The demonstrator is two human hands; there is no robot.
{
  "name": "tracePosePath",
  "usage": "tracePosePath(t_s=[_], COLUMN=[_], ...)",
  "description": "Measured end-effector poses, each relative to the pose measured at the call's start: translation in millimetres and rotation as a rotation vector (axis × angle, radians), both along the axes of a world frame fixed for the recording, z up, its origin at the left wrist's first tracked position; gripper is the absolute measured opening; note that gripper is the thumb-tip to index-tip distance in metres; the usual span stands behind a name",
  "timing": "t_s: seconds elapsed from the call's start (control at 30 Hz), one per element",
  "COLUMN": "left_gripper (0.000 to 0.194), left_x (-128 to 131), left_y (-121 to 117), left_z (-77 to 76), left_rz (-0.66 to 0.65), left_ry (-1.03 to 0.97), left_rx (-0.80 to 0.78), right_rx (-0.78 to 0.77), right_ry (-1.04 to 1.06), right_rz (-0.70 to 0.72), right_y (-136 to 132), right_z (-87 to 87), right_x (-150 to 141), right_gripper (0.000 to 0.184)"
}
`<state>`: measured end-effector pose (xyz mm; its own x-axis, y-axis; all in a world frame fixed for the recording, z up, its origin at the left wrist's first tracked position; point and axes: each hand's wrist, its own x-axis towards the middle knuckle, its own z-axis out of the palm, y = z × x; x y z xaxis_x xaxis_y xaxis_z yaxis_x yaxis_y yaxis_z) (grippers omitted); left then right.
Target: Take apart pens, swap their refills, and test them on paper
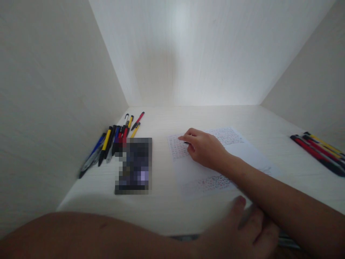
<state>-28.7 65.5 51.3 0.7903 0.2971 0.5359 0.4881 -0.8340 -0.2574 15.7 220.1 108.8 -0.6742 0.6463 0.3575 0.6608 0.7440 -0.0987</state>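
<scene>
My right hand (206,147) rests on a white sheet of paper (194,172), its fingers closed around a pen (186,142). Only a short dark bit of that pen shows; the fingers hide the rest. Rows of small writing in several colours cover the sheet's far part, and another written patch lies near its front edge. My left hand (239,230) is at the bottom, below the paper and close under my right forearm. Its fingers are apart, slightly bent and blurred, with nothing visible in them.
A phone-like dark device (136,165), pixelated, lies left of the paper. Beyond it, several pens (107,142) in yellow, blue, red and black lie along the left panel. More pens (320,151) lie at the right. Pale panels (188,54) enclose the desk's back and sides.
</scene>
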Motion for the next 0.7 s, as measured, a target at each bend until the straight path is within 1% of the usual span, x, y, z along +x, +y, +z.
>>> tracePosePath(t_s=[0.17, 0.33, 0.53, 0.6, 0.7], left_gripper=[0.045, 0.046, 0.046, 0.047, 0.047], left_x=[-3, -4, -14, -14, -10], left_y=[0, 0, 0, 0, 0], left_z=[3.5, 5.0, 20.1, 19.9, 12.3], left_rz=[-0.008, -0.010, -0.007, -0.004, 0.005], left_ry=[0.041, 0.038, 0.110, 0.105, 0.071], left_rx=[0.022, -0.006, 0.021, 0.034, 0.052], right_rx=[0.020, 0.034, 0.030, 0.023, 0.017], right_ry=[-0.006, -0.023, -0.024, -0.018, -0.007], right_rz=[0.016, 0.015, -0.004, -0.012, -0.017], right_y=[0, 1, 4, 6, 9], right_z=[-1.1, -2.5, -3.6, -4.5, -6.0], right_x=[1, 1, 2, 2, 3], right_gripper=[0.043, 0.042, 0.041, 0.040, 0.039])
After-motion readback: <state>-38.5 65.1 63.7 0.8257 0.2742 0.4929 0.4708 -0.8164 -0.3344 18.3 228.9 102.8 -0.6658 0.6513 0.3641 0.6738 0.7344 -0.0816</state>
